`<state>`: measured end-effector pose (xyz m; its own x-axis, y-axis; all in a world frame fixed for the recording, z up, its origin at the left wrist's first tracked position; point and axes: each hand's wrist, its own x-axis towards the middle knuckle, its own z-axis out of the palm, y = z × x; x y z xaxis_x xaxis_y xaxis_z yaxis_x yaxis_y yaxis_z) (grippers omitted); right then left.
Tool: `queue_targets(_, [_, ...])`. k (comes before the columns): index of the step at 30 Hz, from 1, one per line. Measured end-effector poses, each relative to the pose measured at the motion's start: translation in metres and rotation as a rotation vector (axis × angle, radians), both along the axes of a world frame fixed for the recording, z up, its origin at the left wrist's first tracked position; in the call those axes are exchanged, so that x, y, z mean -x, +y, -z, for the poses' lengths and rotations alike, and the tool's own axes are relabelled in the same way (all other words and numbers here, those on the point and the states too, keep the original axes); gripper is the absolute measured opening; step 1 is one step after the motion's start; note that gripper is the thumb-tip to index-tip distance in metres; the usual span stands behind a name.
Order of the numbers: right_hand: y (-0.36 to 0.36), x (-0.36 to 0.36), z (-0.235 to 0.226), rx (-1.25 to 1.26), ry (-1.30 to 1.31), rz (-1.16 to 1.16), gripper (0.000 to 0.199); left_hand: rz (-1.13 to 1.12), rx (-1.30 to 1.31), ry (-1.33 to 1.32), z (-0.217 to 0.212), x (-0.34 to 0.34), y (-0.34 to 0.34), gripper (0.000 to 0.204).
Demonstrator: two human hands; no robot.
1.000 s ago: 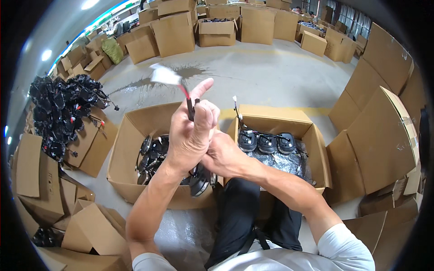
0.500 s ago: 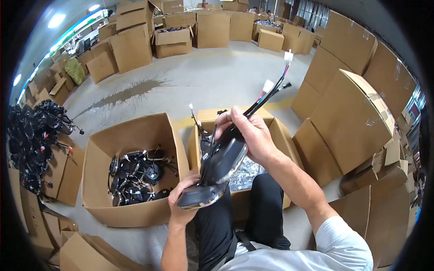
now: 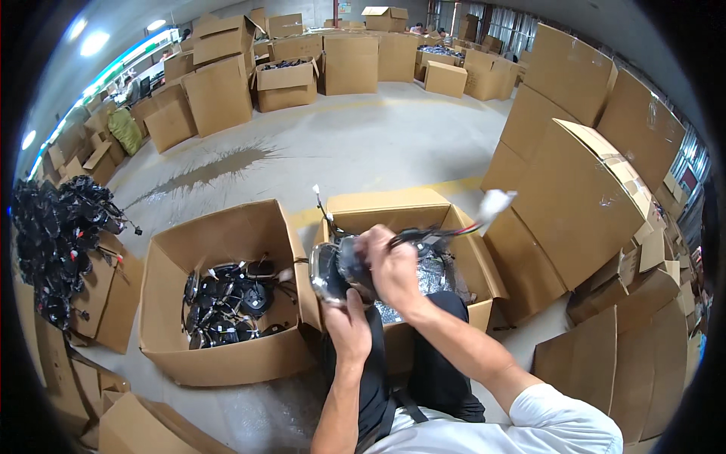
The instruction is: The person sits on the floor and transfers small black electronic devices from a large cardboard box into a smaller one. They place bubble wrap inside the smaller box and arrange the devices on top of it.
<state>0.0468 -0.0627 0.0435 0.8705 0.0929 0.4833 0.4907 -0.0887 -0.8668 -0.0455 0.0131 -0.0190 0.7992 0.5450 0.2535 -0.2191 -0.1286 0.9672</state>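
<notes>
Above the right-hand carton [image 3: 393, 201], I hold a black wired unit [image 3: 327, 274] with a rounded, shiny rim; motion blurs it, and I cannot tell whether it is one piece or two. My left hand [image 3: 349, 327] is closed around its lower side. My right hand [image 3: 392, 268] grips its upper right part, fingers partly hidden. Dark wires [image 3: 446, 233] trail rightward from the right hand to a blurred white connector [image 3: 496, 204]. Inside the carton below lie clear bubble wrap [image 3: 435, 278] and some dark parts.
Left of my knees stands an open carton [image 3: 227, 367] holding several black wired units [image 3: 255, 299]. A heap of similar black parts [image 3: 57, 234] rises at far left. Tall cartons [image 3: 571, 204] line the right side. A dark wet patch [image 3: 215, 170] marks the floor ahead.
The unit has turned, its wires swinging from pointing up to pointing right. My right hand has come lower and left; my left hand has shifted right, beneath the unit.
</notes>
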Motion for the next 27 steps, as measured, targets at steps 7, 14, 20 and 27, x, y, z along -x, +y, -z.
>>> queue_targets(7, [0.004, 0.016, -0.014, -0.018, -0.046, -0.151, 0.045, 0.234, 0.169, -0.012, 0.012, 0.004, 0.006, 0.036])
queue_targets(14, [0.009, 0.039, -0.010, 0.149, -0.091, -0.232, 0.025, 0.092, 0.150, -0.091, 0.021, -0.006, 0.006, 0.045])
queue_targets(20, [-0.049, -0.033, -0.054, 0.588, -0.405, -0.559, 0.086, 0.370, 0.598, 0.071, 0.019, -0.007, 0.043, 0.072])
queue_targets(27, [-0.074, -0.120, -0.022, 0.239, 0.269, -0.972, 0.078, 0.635, 0.445, 0.040, -0.014, -0.071, 0.076, 0.091])
